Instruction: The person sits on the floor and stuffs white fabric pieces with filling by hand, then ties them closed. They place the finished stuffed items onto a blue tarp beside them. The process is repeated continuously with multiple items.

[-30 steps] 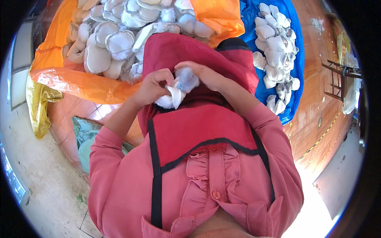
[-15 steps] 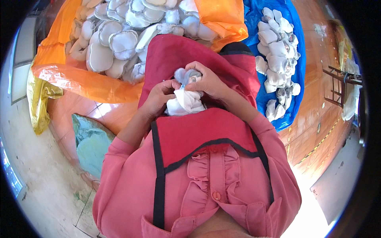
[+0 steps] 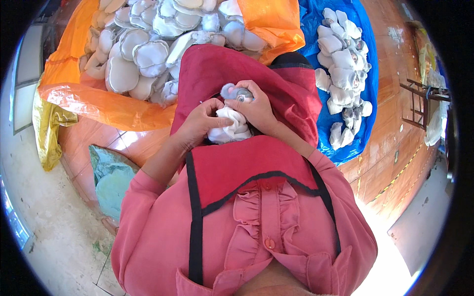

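Observation:
Over my lap, on the red apron (image 3: 217, 69), I hold a small plush toy piece (image 3: 229, 129) with a grey fuzzy head and ear on top and folded white cloth below. My right hand (image 3: 259, 106) is closed around the grey head, thumb pressed across its front. On the left, my left hand (image 3: 205, 118) pinches the white cloth just under the head, with thumb and fingers nearly meeting. The lower cloth bunches against the apron's bib. My palms hide part of the toy.
An orange plastic sack (image 3: 113, 109) at the far left holds a heap of white padded pieces (image 3: 150, 56). To the right, several similar white-and-grey plush pieces (image 3: 343, 76) lie on a blue plastic sheet (image 3: 364, 133). A wooden stool or rack (image 3: 417, 106) stands farther right; a teal piece (image 3: 113, 185) lies at left.
My left fingers have shifted slightly on the white cloth, and the cloth is folded differently. The right hand keeps its hold on the grey head. The whole view has moved slightly.

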### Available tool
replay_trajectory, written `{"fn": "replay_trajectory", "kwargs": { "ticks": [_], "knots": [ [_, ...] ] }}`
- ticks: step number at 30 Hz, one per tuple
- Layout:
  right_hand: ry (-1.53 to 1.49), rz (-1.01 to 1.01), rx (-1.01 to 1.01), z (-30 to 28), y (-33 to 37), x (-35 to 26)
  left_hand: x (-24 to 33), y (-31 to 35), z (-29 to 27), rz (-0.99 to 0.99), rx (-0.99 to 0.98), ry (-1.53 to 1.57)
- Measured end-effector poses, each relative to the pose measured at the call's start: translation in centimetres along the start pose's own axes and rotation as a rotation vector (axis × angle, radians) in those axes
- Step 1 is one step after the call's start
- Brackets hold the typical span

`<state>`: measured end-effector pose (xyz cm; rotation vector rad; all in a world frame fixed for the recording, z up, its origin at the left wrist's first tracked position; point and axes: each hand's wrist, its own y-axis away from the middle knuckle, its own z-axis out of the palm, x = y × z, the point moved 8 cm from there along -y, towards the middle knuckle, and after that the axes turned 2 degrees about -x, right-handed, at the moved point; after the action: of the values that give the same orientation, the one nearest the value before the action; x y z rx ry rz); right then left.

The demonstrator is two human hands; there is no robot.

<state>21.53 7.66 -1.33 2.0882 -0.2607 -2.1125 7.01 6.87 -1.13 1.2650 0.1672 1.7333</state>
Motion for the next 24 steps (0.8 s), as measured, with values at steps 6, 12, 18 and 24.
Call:
{"fn": "replay_trajectory", "kwargs": {
  "ticks": [6,12,18,24],
  "knots": [
    [-0.166,0.212,0.018,-0.5,-0.5,3.3,-0.1,-0.1,0.1,0.213,-0.003,-0.27],
    [-0.554,0.474,-0.022,0.4,-0.2,5.3,2.5,1.8,2.6,0.527,-0.065,-0.856],
    [-0.704,0.589,-0.098,0.8,-1.1,7.1,4.5,2.1,3.0,0.507,-0.09,-1.014],
    [-0.827,0.635,-0.312,2.0,-0.9,7.3,6.3,2.6,4.6,0.74,-0.257,-1.106]
  ]
}}
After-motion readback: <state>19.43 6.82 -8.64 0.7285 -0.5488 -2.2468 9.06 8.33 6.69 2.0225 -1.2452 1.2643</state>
